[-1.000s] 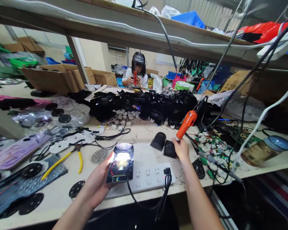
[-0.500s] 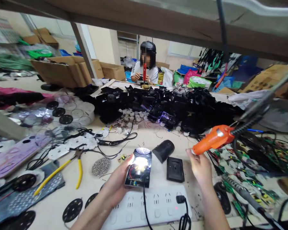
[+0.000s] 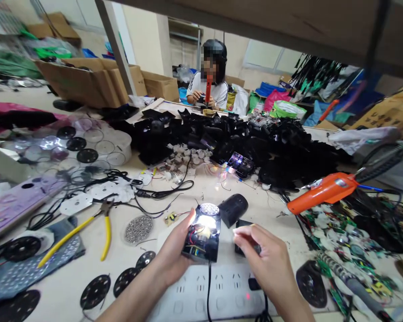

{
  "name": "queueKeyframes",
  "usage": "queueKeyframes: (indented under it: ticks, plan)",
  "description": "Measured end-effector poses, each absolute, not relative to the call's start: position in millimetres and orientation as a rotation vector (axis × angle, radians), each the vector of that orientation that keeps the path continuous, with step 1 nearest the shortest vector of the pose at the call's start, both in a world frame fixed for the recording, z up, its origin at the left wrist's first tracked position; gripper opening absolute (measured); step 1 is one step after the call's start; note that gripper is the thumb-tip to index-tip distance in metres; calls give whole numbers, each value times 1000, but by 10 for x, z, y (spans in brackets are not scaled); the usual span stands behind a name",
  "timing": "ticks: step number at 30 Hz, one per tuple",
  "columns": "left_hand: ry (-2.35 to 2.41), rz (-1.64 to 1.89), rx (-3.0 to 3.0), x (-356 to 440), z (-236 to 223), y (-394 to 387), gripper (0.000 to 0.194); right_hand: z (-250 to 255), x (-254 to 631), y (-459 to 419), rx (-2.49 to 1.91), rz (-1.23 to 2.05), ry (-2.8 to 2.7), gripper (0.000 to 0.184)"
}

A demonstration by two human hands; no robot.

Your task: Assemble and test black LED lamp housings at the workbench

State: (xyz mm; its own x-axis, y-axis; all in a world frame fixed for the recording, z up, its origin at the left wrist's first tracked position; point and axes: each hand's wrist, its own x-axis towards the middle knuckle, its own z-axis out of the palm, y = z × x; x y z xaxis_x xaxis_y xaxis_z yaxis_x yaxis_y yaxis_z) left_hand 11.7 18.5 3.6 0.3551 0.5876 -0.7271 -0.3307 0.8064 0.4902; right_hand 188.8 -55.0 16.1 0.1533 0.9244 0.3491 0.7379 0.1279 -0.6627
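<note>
My left hand (image 3: 176,255) is wrapped round a small black lamp unit (image 3: 201,243) with a brightly lit lens, bare wires inside and a black cable (image 3: 209,286) hanging down. Just right of it, my right hand (image 3: 267,255) has thumb and forefinger pinched together; anything between the tips is too small to make out. Beneath those fingers lies a black square cover (image 3: 244,222), partly hidden. A curved black housing (image 3: 234,209) rests behind the lamp unit. The orange electric screwdriver (image 3: 322,193) hangs to the right, apart from my hand.
A white power strip (image 3: 190,297) lies below my hands. Yellow-handled pliers (image 3: 105,232) and a dish of small screws (image 3: 138,229) are on the left. Black parts (image 3: 188,129) pile up at the back, circuit boards (image 3: 336,223) at right. A co-worker (image 3: 210,89) sits opposite.
My right hand has let go of the electric screwdriver and moved left over the square cover, fingers pinched. The screwdriver now hangs farther right. My left hand still holds the lamp unit.
</note>
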Motion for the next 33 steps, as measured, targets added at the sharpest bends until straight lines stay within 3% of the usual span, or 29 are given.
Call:
queueKeyframes:
  ticks: [6, 12, 19, 25, 29, 33]
  plan:
    - [960, 565, 291, 142, -4, 170, 44, 58, 1777, -424, -1605, 483, -1677, 13]
    - [945, 546, 317, 205, 21, 138, 41, 116, 1862, -508, -1639, 461, -1691, 15]
    - [1022, 588, 266, 223, 1, 111, 32, -93, 2224, -1118, -1918, 193, -1548, 22]
    - [1018, 574, 287, 221, -22, 98, 32, -236, 2213, -1505, -1869, 369, -1696, 22]
    - [1016, 561, 329, 224, -53, 95, 34, -295, 2121, -1448, -1843, 176, -1795, 27]
    - [997, 564, 332, 222, -72, 76, 34, -349, 2101, -1398, -1814, 22, -1917, 19]
